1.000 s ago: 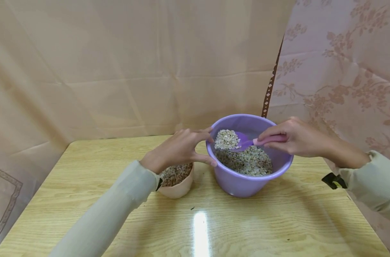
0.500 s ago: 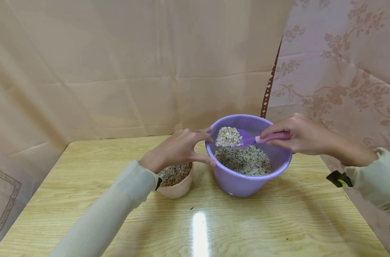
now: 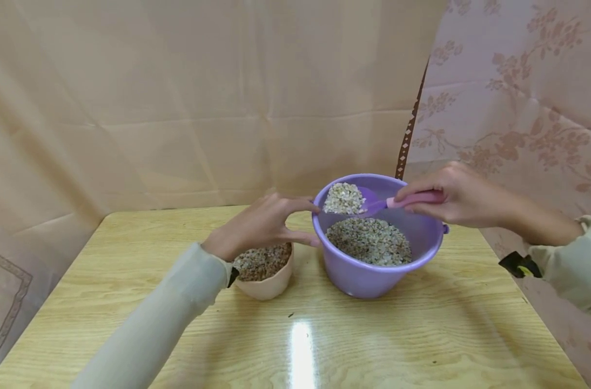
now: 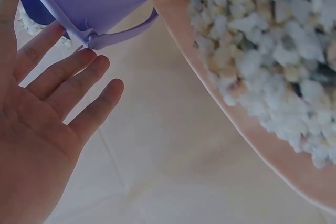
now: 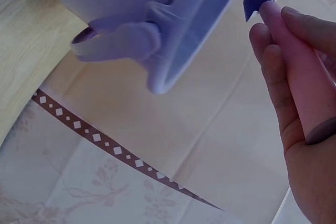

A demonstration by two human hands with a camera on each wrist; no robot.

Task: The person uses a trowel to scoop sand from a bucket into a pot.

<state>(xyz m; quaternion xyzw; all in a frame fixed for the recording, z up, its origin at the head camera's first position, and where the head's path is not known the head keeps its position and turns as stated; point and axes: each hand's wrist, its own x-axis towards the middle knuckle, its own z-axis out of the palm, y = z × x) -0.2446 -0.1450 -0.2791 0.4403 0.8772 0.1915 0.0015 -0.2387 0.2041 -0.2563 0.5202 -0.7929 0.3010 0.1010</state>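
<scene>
My right hand (image 3: 470,197) grips the pink handle of a small purple trowel (image 3: 375,202), fingers and thumb curled round it in the right wrist view. The blade carries a heap of pale gravel (image 3: 344,199) above the left part of a purple bucket (image 3: 365,282). More gravel (image 3: 370,243) lies in the bucket. At the bucket's left rim is my left hand (image 3: 259,221), fingers and thumb extended; whether they touch the rim is hard to tell. Below that wrist stands a peach pot (image 3: 271,285), partly hidden, filled with gravel.
Everything stands on a light wood-grain table (image 3: 363,346). A beige cloth (image 3: 188,108) hangs behind it, and a flowered cloth (image 3: 534,135) hangs at the right. The bucket's handle (image 5: 115,40) hangs on its outer side.
The loaded trowel has risen a little above the gravel in the bucket, together with my right hand. My left hand has shifted slightly left at the rim.
</scene>
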